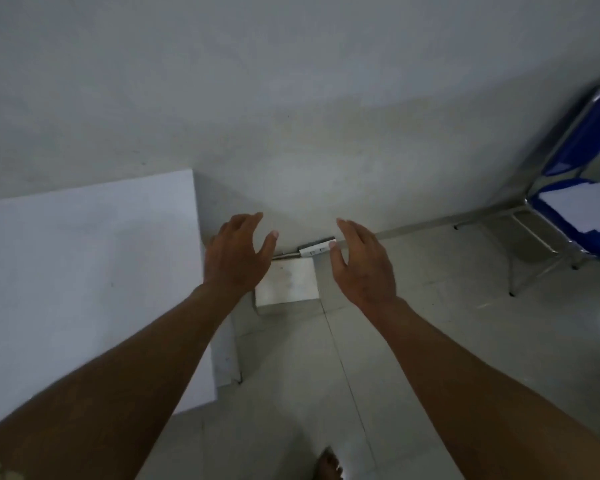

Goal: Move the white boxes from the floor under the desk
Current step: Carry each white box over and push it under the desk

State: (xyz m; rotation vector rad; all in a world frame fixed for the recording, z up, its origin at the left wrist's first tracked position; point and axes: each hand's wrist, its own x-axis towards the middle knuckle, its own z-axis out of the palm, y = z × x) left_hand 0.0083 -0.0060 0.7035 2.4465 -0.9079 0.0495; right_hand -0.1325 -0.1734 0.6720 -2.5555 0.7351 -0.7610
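Both bare arms reach forward and down from the lower corners, forearms nearly straight and converging toward the middle of the scene. The left hand [238,252] hangs palm down with its fingers spread and gently curved, thumb swung out toward 2 o'clock; it holds nothing. The right hand [362,263] mirrors it, palm turned inward and down, fingers loosely extended toward 11 o'clock, thumb angled toward the other hand, also empty. The two hands stand apart with a gap between the thumbs.

In that gap, lower down on the tiled floor [413,341], sits a white box [288,284], flat on its base, close to the wall [291,116] and just beside the end of the white desk [84,271]. The left hand covers the box's left edge from this viewpoint; whether it touches is unclear. Behind the box, at 12 o'clock from it, a white power strip [314,250] lies along the foot of the wall. At 3 o'clock stands a blue folding chair [582,188] with something white on its seat. A bare foot [328,465] shows at 6 o'clock.
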